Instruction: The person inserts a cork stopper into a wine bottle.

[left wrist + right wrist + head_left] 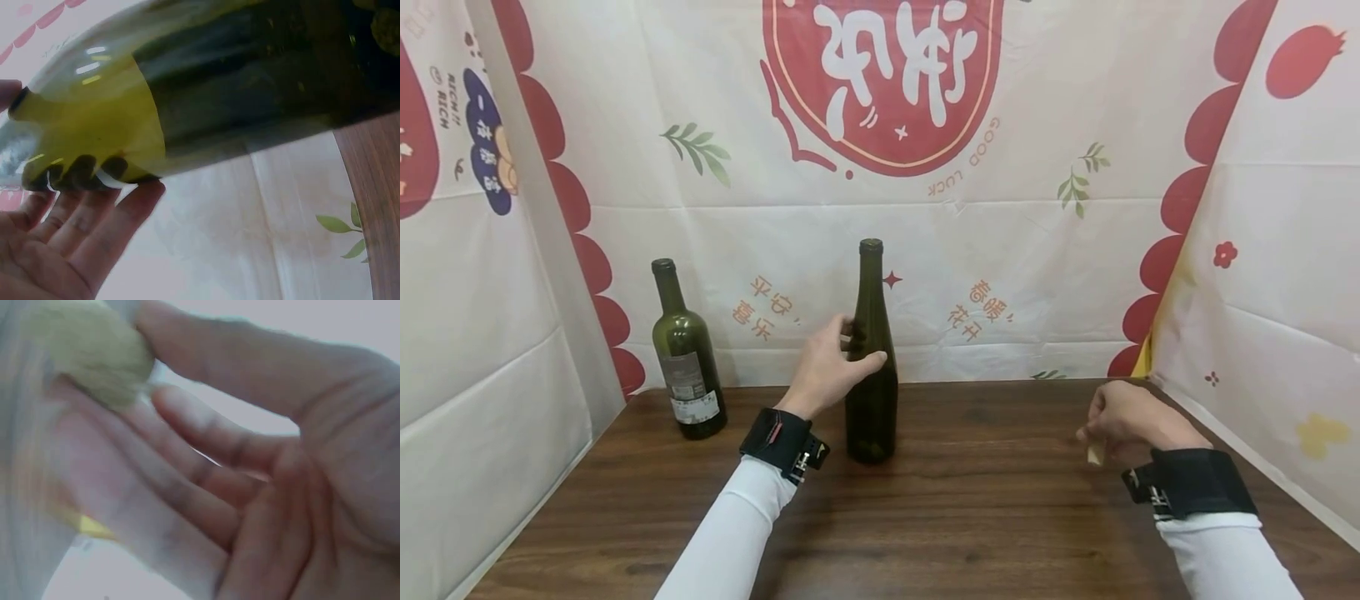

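A tall dark-green wine bottle (874, 408) stands upright on the table, its mouth uncovered. My left hand (829, 367) grips it around the shoulder, thumb on the near side and fingertips against the far side. In the left wrist view the fingers (94, 219) show touching the glass of the bottle (237, 81). Farther right, my right hand (1131, 417) pinches a small tan cork (1096, 452) between thumb and fingers, just above the table. The rounded end of the cork (94, 350) fills the upper left of the blurred right wrist view.
A second green wine bottle (688, 371), with a grey and white label, stands upright at the table's back left. The wooden table (970, 533) ends at a white printed cloth (1037, 275) behind it. More cloth (1262, 333) hangs along the right side.
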Demonstrator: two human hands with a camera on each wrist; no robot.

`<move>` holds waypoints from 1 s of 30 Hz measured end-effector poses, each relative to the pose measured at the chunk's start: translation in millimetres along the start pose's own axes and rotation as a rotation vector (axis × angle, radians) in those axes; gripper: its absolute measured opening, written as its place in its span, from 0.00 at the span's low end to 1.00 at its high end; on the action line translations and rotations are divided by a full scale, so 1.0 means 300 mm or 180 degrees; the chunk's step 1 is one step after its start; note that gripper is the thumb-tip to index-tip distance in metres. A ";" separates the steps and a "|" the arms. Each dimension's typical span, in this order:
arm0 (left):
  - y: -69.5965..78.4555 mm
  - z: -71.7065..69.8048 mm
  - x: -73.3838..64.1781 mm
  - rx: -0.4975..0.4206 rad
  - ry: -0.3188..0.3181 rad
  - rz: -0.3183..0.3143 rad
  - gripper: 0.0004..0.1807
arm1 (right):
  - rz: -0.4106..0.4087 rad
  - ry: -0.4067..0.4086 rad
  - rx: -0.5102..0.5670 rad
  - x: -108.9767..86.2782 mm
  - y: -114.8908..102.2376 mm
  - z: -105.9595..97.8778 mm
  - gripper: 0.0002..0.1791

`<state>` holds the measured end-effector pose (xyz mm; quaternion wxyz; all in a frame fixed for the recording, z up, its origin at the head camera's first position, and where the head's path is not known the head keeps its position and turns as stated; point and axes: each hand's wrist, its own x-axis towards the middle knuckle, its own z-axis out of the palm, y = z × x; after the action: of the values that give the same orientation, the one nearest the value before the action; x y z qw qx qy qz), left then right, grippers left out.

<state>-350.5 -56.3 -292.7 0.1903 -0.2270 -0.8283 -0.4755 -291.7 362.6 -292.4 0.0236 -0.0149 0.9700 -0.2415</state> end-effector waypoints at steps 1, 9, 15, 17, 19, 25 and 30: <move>0.001 0.004 -0.004 -0.0026 -0.0030 0.0051 0.32 | -0.0058 0.0107 -0.0044 -0.002 -0.012 -0.008 0.12; 0.025 0.039 -0.029 -0.0094 -0.0318 0.0413 0.31 | -0.0260 0.0946 -0.0001 -0.032 -0.113 -0.050 0.13; 0.049 0.056 -0.043 -0.0454 -0.0761 0.0560 0.28 | -0.0474 0.1733 0.0050 -0.060 -0.234 -0.048 0.15; 0.050 0.062 -0.044 -0.0606 -0.0898 0.0599 0.28 | -0.0563 0.1951 0.0105 -0.070 -0.282 -0.041 0.15; 0.053 0.066 -0.045 -0.0713 -0.1000 0.0645 0.28 | -0.0672 0.2124 0.0180 -0.080 -0.328 -0.031 0.15; 0.058 0.071 -0.045 -0.0913 -0.1231 0.0808 0.29 | -0.1094 0.2502 0.0473 -0.093 -0.442 -0.002 0.13; 0.063 0.075 -0.044 -0.1074 -0.1455 0.0884 0.31 | -0.1351 0.2857 0.0792 -0.089 -0.529 0.011 0.13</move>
<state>-331.4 -30.6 -297.1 0.0220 -0.4673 -0.7201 -0.5124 -262.1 222.0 -219.9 -0.4432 -0.1034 0.8241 -0.3372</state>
